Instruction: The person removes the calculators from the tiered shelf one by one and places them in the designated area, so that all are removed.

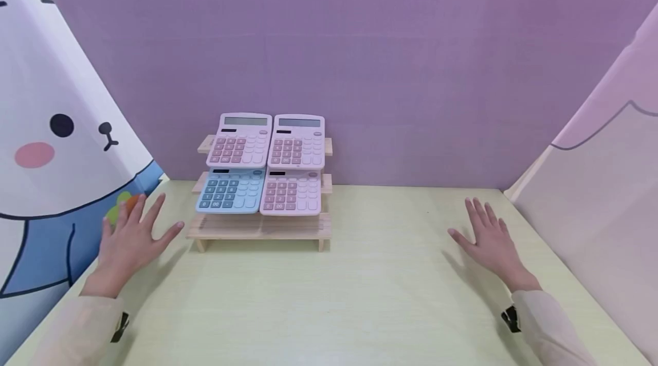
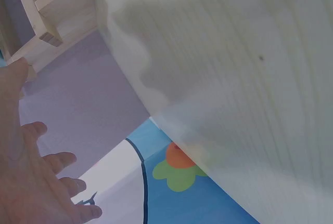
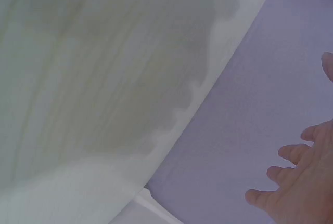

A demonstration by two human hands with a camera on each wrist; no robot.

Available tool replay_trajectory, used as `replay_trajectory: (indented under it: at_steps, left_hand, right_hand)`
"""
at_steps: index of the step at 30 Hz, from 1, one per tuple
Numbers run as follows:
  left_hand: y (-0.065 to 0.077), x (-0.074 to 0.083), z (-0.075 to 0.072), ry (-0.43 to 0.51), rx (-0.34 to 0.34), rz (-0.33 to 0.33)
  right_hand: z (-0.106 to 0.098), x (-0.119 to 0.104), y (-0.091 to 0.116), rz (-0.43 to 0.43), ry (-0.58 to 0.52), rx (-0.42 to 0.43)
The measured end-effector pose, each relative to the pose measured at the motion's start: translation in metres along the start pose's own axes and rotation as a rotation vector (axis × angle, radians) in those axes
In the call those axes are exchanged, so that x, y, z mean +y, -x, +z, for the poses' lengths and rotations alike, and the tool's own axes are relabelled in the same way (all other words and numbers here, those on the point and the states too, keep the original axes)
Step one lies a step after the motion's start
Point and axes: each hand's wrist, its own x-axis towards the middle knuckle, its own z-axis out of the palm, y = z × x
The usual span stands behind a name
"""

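My left hand point(image 1: 128, 246) hovers over the left side of the table with its fingers spread, holding nothing. Just to its right stands a tiered wooden rack point(image 1: 259, 229). Two pink calculators point(image 1: 244, 140) lean side by side on the upper tier. Below them are a blue calculator point(image 1: 230, 192) on the left and another pink calculator point(image 1: 291, 193) on the right. In the left wrist view, the thumb overlaps a wooden corner of the rack point(image 2: 67, 5). Far to the right, my right hand point(image 1: 490, 246) is held above the table, fingers extended, with nothing in it.
The pale wood-grain table point(image 1: 380, 286) runs back to a purple cloth backdrop point(image 1: 390, 80). A cartoon-printed curtain point(image 1: 67, 86) borders the left side, and a pink and white curtain point(image 1: 606, 183) borders the right. Both forearms wear light sleeves with a dark clip.
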Motion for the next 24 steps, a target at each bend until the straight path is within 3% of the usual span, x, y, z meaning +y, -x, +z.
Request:
replay_trajectory:
  at_steps: [17, 24]
  left_hand:
    - [-0.004, 0.006, 0.002, 0.056, 0.082, 0.039]
    - [-0.004, 0.009, 0.002, 0.076, 0.074, 0.038]
  right_hand:
    - [0.017, -0.027, -0.013, -0.071, -0.151, 0.045]
    - [0.023, -0.043, -0.015, -0.061, -0.193, 0.001]
